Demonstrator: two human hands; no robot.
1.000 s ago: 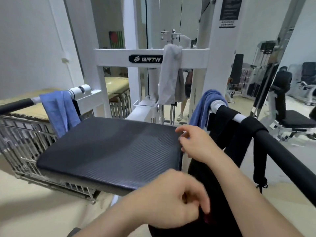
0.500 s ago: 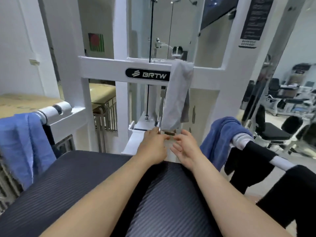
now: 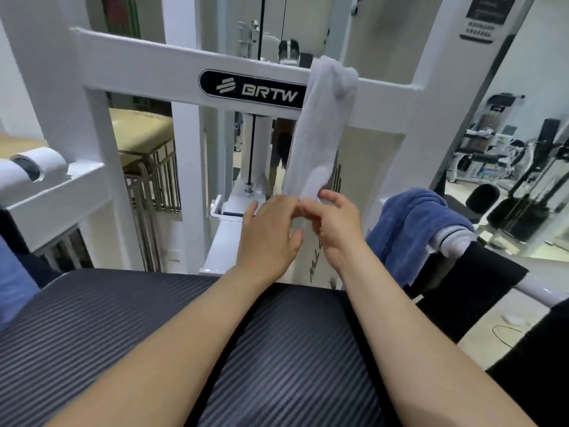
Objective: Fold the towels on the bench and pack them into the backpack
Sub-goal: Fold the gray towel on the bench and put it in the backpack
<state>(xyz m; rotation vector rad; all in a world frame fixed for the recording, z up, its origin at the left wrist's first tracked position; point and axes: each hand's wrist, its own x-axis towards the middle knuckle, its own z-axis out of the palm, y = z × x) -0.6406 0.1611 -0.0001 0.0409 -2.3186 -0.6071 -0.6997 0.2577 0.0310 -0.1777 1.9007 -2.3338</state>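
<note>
Left grip [image 3: 271, 232] and right grip [image 3: 338, 223] are pinched on the lower end of the grey towel [image 3: 323, 127], hung vertically over the white crossbar [image 3: 154, 63] at upper centre. A ribbed worktop [image 3: 107, 334] is seen below, gym machines [image 3: 523, 195] at right.

A second ago at the near corner of the bench pad [image 3: 123, 334], the left hand [image 3: 268, 232] and right hand [image 3: 337, 223] have reached across it and now pinch the lower end of the grey towel [image 3: 323, 127] draped over the white crossbar [image 3: 172, 66]
</note>
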